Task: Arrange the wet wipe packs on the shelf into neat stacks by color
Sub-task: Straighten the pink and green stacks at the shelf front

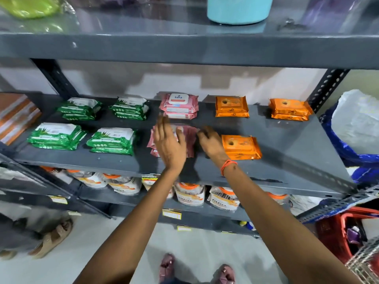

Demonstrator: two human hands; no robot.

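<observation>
On the grey shelf lie wet wipe packs in stacks. Several green stacks fill the left side, such as the front one. A pink stack sits at the back middle, and a front pink stack lies under my hands. Orange stacks lie at the back, the back right and the front. My left hand rests flat on the front pink stack with fingers spread. My right hand touches that stack's right edge, fingers curled.
A teal container and a yellow-green item stand on the upper shelf. Bagged goods fill the shelf below. A red basket and a blue-white sack are on the right. Another person's sandalled feet stand left.
</observation>
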